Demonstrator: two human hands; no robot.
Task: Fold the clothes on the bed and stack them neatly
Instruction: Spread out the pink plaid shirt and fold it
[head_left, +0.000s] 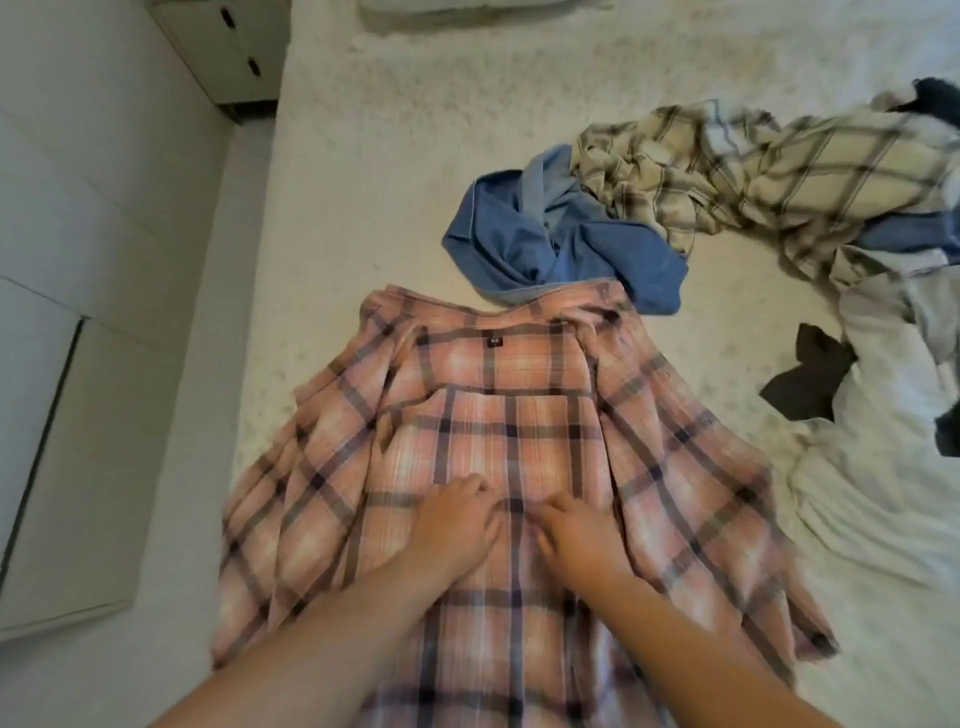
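Note:
A pink plaid shirt (519, 415) lies spread face down on the bed, collar toward the far side, sleeves fanned out to both sides. My left hand (457, 525) and my right hand (576, 535) rest side by side, palms down, on the middle of its back, fingers a little curled and pressing the cloth. Neither hand grips anything. Beyond the collar lies a crumpled blue garment (550, 244). A cream plaid shirt (769, 176) is heaped at the far right.
The bed's white cover (395, 145) stretches ahead. White and dark clothes (883, 415) pile up at the right edge. A white drawer unit (228, 47) stands at the far left, and a grey floor (104, 208) runs along the bed's left side.

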